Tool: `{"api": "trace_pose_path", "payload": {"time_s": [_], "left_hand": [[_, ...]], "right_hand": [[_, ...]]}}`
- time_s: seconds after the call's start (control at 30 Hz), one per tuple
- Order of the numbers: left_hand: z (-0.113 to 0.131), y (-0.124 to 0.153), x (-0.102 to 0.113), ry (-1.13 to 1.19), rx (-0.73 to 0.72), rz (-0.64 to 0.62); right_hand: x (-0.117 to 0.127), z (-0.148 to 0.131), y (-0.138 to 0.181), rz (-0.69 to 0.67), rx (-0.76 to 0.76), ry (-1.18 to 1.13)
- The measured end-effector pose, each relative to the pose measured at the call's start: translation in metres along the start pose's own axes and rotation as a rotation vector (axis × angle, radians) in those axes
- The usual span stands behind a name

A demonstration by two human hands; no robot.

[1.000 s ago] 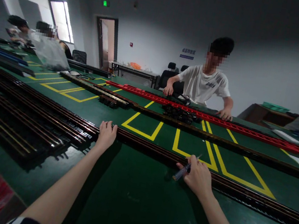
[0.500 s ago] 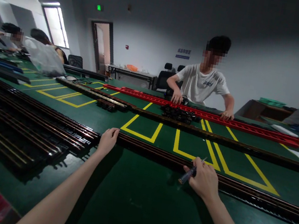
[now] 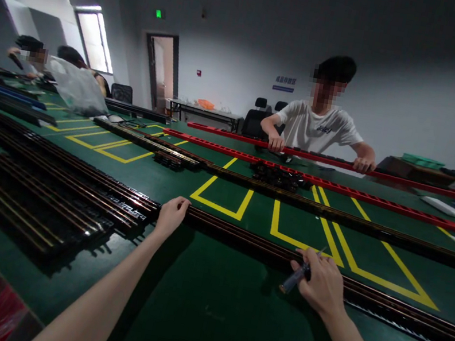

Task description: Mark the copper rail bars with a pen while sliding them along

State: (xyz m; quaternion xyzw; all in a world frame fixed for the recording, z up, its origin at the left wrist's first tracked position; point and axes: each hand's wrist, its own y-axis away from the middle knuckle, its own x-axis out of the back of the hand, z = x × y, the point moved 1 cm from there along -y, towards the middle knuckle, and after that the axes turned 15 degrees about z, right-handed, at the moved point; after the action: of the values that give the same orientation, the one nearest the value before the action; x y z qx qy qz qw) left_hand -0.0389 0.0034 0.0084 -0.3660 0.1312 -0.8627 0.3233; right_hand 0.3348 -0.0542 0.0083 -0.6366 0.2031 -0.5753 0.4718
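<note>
In the head view a long dark rail with copper-coloured strips (image 3: 238,235) lies across the green table. My left hand (image 3: 170,220) is closed around the rail's left end, fingers bent over it. Farther right, my right hand (image 3: 324,284) holds a screwdriver (image 3: 292,281) with a clear handle, its thin shaft pointing up and away. That hand also rests against the rail, but whether its fingers grip the rail is hidden. Left of my left hand, close by, lie several similar dark rails (image 3: 66,167) side by side.
Across the green table (image 3: 203,318), a co-worker (image 3: 320,125) holds a red rail (image 3: 334,161) above another red rail (image 3: 230,152). A cluster of black parts (image 3: 281,177) and another dark rail (image 3: 345,218) lie between us. A plastic bag (image 3: 78,87) stands far left.
The co-worker has lifted one red rail off the table, away from the other. My hands keep their places on the rail; the whole view has shifted slightly.
</note>
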Motion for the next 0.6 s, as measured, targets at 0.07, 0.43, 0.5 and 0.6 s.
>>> {"api": "trace_pose_path", "payload": {"time_s": [0.07, 0.43, 0.5, 0.6], "left_hand": [[0.001, 0.001, 0.0, 0.006, -0.006, 0.001], [0.013, 0.012, -0.007, 0.087, -0.054, -0.104], [0.014, 0.012, -0.01, 0.082, -0.065, -0.119], [0.015, 0.011, -0.013, 0.056, -0.102, -0.117]], "right_hand": [[-0.001, -0.002, -0.002, 0.045, 0.028, -0.042], [-0.009, 0.005, 0.001, -0.02, -0.018, -0.099], [-0.009, 0.003, 0.0, -0.046, -0.009, -0.089], [-0.009, -0.003, -0.004, -0.052, -0.001, -0.023]]}}
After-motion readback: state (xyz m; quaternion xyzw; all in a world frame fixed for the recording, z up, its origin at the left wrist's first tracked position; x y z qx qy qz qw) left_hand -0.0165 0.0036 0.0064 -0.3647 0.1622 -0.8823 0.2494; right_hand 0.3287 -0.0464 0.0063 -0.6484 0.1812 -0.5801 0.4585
